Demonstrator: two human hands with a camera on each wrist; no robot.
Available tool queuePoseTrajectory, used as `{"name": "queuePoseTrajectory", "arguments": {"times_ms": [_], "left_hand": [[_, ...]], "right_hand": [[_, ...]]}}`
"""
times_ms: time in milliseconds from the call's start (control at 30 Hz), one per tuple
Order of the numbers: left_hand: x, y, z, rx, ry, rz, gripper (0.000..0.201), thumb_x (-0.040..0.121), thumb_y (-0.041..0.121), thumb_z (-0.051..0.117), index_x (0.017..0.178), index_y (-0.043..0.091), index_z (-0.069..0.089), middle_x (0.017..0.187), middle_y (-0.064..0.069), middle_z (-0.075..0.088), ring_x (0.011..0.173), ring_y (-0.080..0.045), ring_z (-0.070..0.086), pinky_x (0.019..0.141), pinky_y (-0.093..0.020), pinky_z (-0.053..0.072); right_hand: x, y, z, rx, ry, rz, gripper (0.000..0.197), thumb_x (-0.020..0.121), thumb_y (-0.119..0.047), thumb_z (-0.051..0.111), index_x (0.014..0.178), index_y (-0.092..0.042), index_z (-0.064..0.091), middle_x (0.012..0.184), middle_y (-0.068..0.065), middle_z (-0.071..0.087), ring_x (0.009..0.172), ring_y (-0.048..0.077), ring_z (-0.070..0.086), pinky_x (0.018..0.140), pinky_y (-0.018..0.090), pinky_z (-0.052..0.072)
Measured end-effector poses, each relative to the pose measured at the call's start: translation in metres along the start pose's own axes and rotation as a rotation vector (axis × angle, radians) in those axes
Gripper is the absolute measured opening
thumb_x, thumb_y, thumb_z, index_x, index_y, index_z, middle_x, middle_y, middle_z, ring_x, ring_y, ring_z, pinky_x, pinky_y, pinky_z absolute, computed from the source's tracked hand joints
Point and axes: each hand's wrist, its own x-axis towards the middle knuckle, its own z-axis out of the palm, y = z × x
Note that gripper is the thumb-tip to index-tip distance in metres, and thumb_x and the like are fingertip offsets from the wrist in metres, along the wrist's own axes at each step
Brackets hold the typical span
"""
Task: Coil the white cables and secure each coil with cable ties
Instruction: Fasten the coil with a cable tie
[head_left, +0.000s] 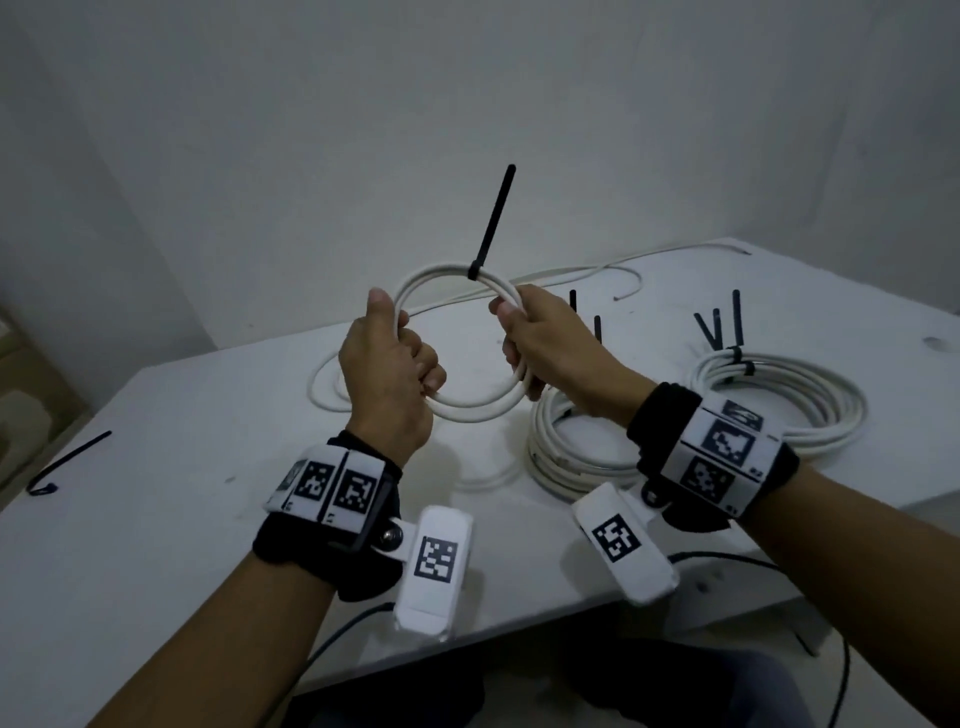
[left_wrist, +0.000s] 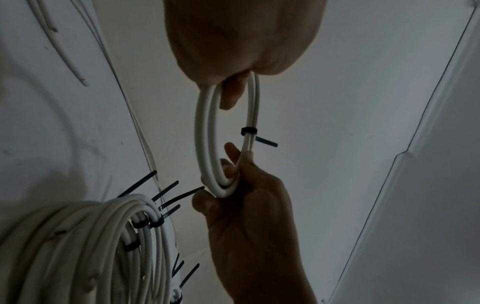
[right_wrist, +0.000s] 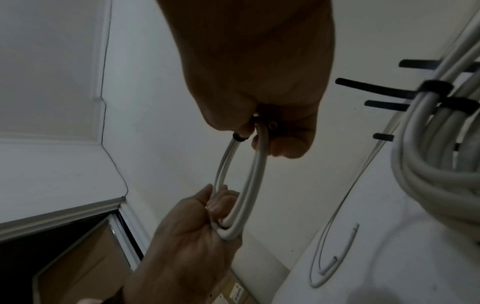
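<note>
We hold a small white cable coil (head_left: 470, 410) up off the table at centre frame, left hand (head_left: 389, 371) curled round its left side, right hand (head_left: 550, 345) gripping its right side, fingers through the loop. One black cable tie (head_left: 491, 228) is cinched on the coil's top, tail sticking up uncut. Progress, our read: this coil is tied once, maybe needs a second tie. Two bigger tied coils (head_left: 779, 405) lie at right of frame on the table, several tie tails standing up. Still left: a loose white cable (head_left: 571, 275) snaking along the far table edge, uncoiled. A spare cable tie (head_left: 67, 462) lies at lower left of frame. Surface is a white table (head_left: 208, 493), scuffed, set in a corner of plain white walls (head_left: 467, 104); the right wrist view shows a cardboard box (right_wrist: 83, 263) below the table edge at lower left.
</note>
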Motion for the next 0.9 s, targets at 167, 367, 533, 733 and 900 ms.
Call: {"name": "queuePoseTrajectory", "arguments": {"times_ms": [167,367,533,733,900], "left_hand": [[0.0,-0.012,0.007,0.085,0.004,-0.022,0.034,0.103,0.036,0.037,0.083,0.01,0.047,0.053,0.001,0.037,0.046,-0.012,0.038,0.043,-0.023,0.038],[-0.014,-0.042,0.025,0.52,-0.213,-0.023,0.036,0.103,0.033,0.039,0.087,0.008,0.059,0.071,-0.005,0.051,0.059,-0.015,0.051,0.047,-0.024,0.044],[-0.016,-0.073,0.027,0.866,-0.338,0.089,0.037,0.1,0.031,0.046,0.075,0.007,0.059,0.065,-0.012,0.053,0.061,-0.021,0.05,0.059,-0.027,0.038],[-0.021,-0.086,0.028,1.129,-0.388,0.18,0.052,0.1,0.026,0.046,0.052,0.011,0.035,0.05,-0.005,0.041,0.048,-0.018,0.038,0.048,-0.023,0.032],[-0.015,-0.09,0.025,1.26,-0.443,0.219,0.05,0.1,0.028,0.045,0.057,0.004,0.045,0.055,-0.01,0.047,0.054,-0.022,0.045,0.056,-0.03,0.035]], "right_hand": [[-0.005,0.003,-0.025,-0.136,0.037,-0.073,0.024,0.1,-0.026,0.04,0.123,-0.021,0.04,0.081,0.01,0.057,0.052,0.017,0.05,0.036,0.022,0.039],[-0.015,0.023,-0.069,-0.276,0.104,0.031,0.019,0.098,-0.014,0.037,0.109,-0.016,0.052,0.074,0.002,0.053,0.046,0.01,0.045,0.033,0.016,0.034],[-0.026,0.046,-0.092,-0.44,0.017,0.204,0.02,0.095,-0.009,0.039,0.109,-0.007,0.053,0.074,0.008,0.053,0.045,0.019,0.046,0.035,0.023,0.038],[-0.022,0.066,-0.092,-0.866,-0.102,0.201,0.014,0.09,-0.006,0.042,0.1,-0.001,0.052,0.112,0.018,0.058,0.097,0.03,0.054,0.068,0.026,0.033],[-0.026,0.069,-0.089,-0.99,-0.076,0.131,0.004,0.087,-0.002,0.045,0.089,-0.005,0.047,0.092,0.009,0.036,0.091,0.033,0.051,0.07,0.029,0.03]]}}
